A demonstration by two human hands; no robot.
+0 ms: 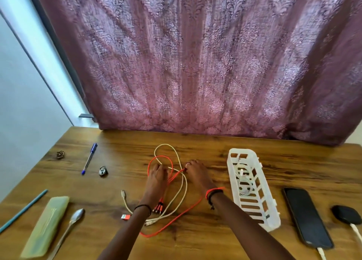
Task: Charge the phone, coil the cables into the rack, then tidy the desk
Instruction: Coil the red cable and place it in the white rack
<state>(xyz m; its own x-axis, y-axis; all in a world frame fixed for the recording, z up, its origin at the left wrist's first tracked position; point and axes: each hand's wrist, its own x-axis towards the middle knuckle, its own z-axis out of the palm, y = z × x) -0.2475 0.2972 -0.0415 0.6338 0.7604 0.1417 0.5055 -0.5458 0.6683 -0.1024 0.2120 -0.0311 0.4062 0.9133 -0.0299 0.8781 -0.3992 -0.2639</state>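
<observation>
I read no legible writing on any item. Left of centre lie one pen and one spoon. At desk centre, my left hand and right hand both pinch the orange cable, tangled with one white cable. Rightward: one white rack, one plugged-in phone.

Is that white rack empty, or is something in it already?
Not empty. The white rack already holds a coiled white cable, visible through its slats.
</observation>
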